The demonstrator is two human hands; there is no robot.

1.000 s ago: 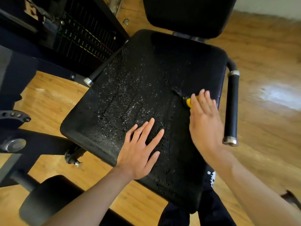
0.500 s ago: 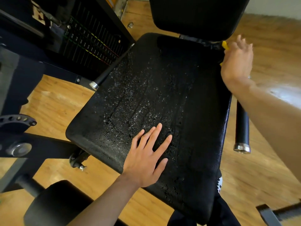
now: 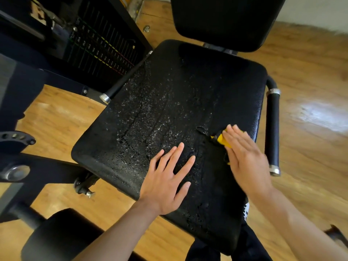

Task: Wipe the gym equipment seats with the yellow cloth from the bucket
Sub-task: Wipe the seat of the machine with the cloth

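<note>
A black padded gym seat (image 3: 169, 110) fills the middle of the head view, its surface speckled with water droplets. My left hand (image 3: 167, 181) lies flat with spread fingers on the seat's near part. My right hand (image 3: 244, 157) presses flat, fingers straight, on the yellow cloth (image 3: 223, 141) at the seat's right side. Only a small yellow edge of the cloth shows past my fingers, along with a dark loop. The bucket is out of sight.
A black backrest (image 3: 226, 19) rises behind the seat. Black handles with metal ends flank it on the right (image 3: 273, 129) and left (image 3: 122, 83). A weight stack (image 3: 98, 44) stands at the far left, a round black pad (image 3: 56, 236) near left. Wooden floor (image 3: 310, 91) lies around.
My right hand has swept the cloth from the seat's far right corner by the backrest back toward me along the right side. My left hand stays planted on the seat.
</note>
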